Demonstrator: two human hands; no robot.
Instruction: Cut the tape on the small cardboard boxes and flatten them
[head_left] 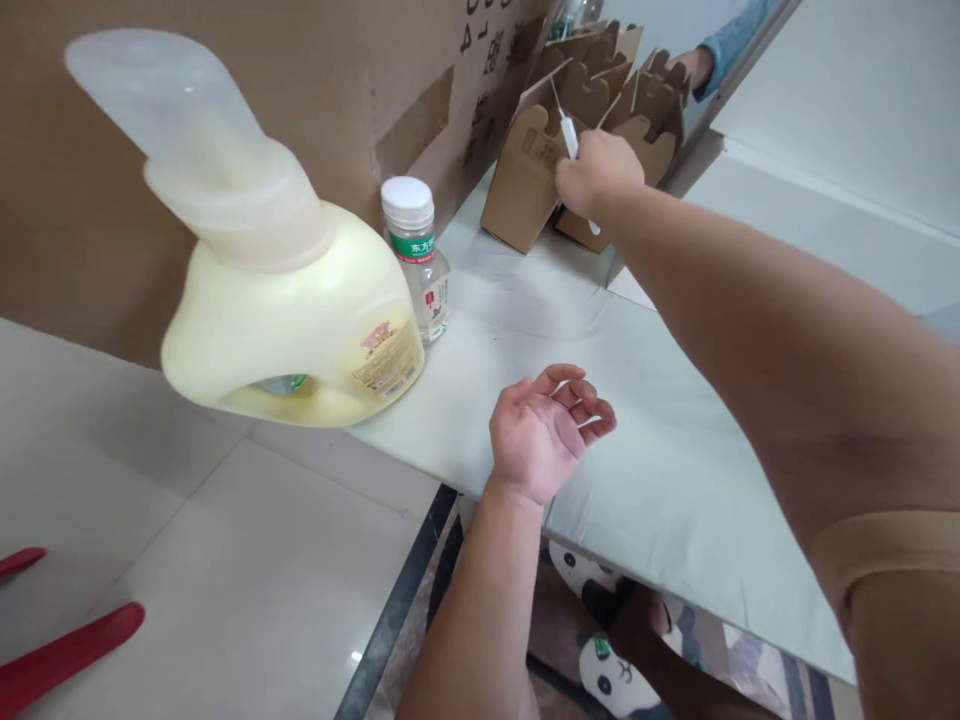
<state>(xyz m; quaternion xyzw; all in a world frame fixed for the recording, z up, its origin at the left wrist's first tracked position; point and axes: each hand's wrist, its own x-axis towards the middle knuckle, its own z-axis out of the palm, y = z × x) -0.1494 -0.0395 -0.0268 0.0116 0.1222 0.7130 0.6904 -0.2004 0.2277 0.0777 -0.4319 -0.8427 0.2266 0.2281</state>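
Note:
My right hand (602,175) is closed around a thin white tool (568,134) with a fine metal tip pointing up and away, in front of the folded brown cardboard boxes (519,185). My left hand (541,435) lies palm up over the pale table cover, its fingers loosely curled and apart, with nothing in it. Left of it stands a large pale yellow jug (292,310) with a translucent cap. Beside the jug is a small clear bottle (420,262) with a white lid and green label.
A big cardboard carton (300,90) stands behind the jug. At the top right, another person's hand (697,66) and blue sleeve show behind the small boxes. Red pointed objects (75,650) are at lower left; panda-patterned fabric (611,675) lies below the table edge.

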